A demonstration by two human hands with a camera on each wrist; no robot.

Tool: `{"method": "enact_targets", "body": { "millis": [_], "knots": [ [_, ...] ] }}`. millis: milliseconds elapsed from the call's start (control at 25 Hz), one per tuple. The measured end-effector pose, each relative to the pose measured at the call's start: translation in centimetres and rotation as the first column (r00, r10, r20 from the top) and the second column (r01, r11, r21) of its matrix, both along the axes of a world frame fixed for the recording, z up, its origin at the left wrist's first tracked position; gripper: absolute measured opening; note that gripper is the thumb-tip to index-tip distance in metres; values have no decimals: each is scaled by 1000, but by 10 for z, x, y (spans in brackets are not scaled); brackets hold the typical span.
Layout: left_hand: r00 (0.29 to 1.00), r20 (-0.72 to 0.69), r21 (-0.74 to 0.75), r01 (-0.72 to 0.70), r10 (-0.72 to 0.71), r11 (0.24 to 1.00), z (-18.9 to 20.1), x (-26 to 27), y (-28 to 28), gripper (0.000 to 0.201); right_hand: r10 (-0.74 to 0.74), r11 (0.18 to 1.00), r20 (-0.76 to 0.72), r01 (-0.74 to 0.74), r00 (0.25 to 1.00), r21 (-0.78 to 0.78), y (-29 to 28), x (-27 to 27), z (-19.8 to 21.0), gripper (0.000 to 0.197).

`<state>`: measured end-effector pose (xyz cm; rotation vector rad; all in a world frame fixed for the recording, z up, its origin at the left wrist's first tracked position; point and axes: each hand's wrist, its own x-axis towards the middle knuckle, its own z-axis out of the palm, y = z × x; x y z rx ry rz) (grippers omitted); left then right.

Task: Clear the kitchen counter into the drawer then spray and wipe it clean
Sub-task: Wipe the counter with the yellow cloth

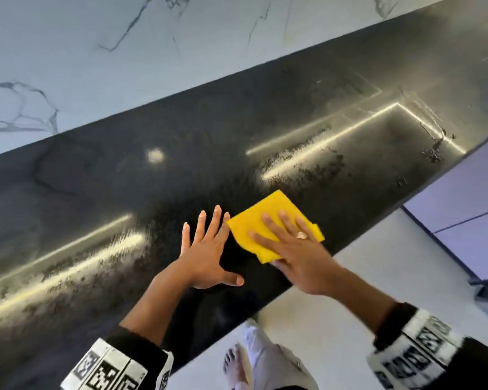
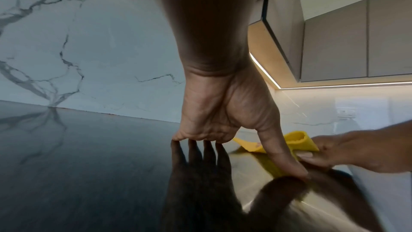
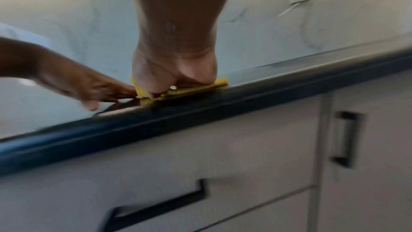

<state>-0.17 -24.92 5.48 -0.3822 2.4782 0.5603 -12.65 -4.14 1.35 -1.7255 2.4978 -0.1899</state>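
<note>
Right hand (image 1: 299,257) presses yellow cloth (image 1: 268,220) flat-fingered; left hand (image 1: 206,254) splayed on counter (image 1: 181,164)

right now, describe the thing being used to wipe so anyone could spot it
Start at the long glossy black stone counter below the marble wall. Near its front edge, the right hand presses flat on a folded square yellow cloth. It is the only bright colour there.

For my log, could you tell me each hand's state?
Left hand: open, flat on the counter.
Right hand: open, pressing the yellow cloth.
</note>
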Motion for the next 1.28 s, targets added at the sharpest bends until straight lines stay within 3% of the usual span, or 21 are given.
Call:
{"method": "enact_targets", "body": {
  "millis": [80, 160, 200, 240, 280, 360, 440, 480, 520, 600, 640, 680, 720, 800, 880, 960, 1040, 1080, 1120, 1200, 1280],
  "knots": [
    [1000, -9, 18, 29, -29, 999, -2, 13, 20, 137, -224, 971, 8, 224, 975, -79, 54, -40, -8, 59],
    [999, -19, 34, 35, -35, 999, -3, 18, 40, 137, -559, 808, 119, 572, 820, -145, 78, -65, -8, 52],
    [999, -26, 31, 23, -22, 999, -4, 18, 49, 136, -633, 746, 151, 651, 759, -143, 75, -57, -11, 51],
    [999, -39, 16, 0, 1, 1000, -6, 17, 56, 135, -643, 734, 128, 655, 755, -181, 68, -34, -19, 53],
    [998, -55, -3, -28, 28, 1000, -8, 15, 62, 134, -578, 784, 92, 583, 811, -216, 59, -1, -26, 54],
    [995, -71, -32, -77, 74, 997, -12, 11, 71, 136, -237, 947, 64, 245, 969, -209, 55, 70, -31, 53],
    [993, -65, -62, -106, 102, 992, -13, 8, 75, 137, 3, 985, 6, -2, 1000, -173, 75, 74, -32, 57],
    [993, -63, -71, -108, 103, 992, -13, 5, 78, 137, -26, 978, -13, 23, 1000, -207, 90, 51, -38, 56],
    [993, -71, -77, -102, 97, 992, -12, 1, 82, 135, -153, 955, 30, 156, 988, -254, 104, 23, -44, 55],
    [992, -104, -75, -78, 70, 994, -11, -14, 93, 128, -479, 785, 182, 512, 859, -349, 130, -38, -47, 56],
    [992, -115, -66, -62, 54, 996, -9, -25, 100, 125, -532, 716, 280, 601, 799, -355, 135, -54, -47, 59],
    [991, -124, -56, -47, 40, 997, -7, -39, 109, 122, -522, 698, 328, 615, 787, -366, 132, -55, -52, 62],
    [989, -142, -46, -46, 39, 998, -5, -54, 116, 119, -484, 724, 321, 579, 814, -376, 123, -44, -55, 65],
    [980, -189, -29, -73, 66, 997, 0, -85, 127, 113, -282, 868, 240, 354, 929, -347, 113, -8, -60, 63],
    [974, -210, -25, -88, 81, 996, 7, -114, 138, 107, -169, 925, 126, 201, 978, -322, 134, -30, -63, 57],
    [979, -185, -35, -93, 86, 995, 11, -137, 148, 104, -305, 892, 118, 326, 945, -312, 161, -93, -63, 56],
    [979, -173, -34, -113, 105, 993, 16, -158, 156, 102, -554, 758, 227, 598, 801, -261, 179, -159, -43, 56],
    [977, -176, -32, -126, 119, 991, 17, -168, 156, 100, -591, 737, 254, 641, 766, -214, 177, -176, -30, 57],
    [974, -176, -28, -147, 140, 989, 19, -178, 154, 99, -568, 768, 240, 612, 787, -187, 167, -181, -23, 58],
    [963, -188, -21, -199, 192, 980, 24, -200, 145, 96, -359, 921, 159, 376, 920, -98, 136, -172, -10, 57],
    [951, -203, -28, -244, 233, 969, 32, -224, 127, 92, -125, 992, 285, 128, 950, 9, 111, -169, 7, 54]
  ]
}}
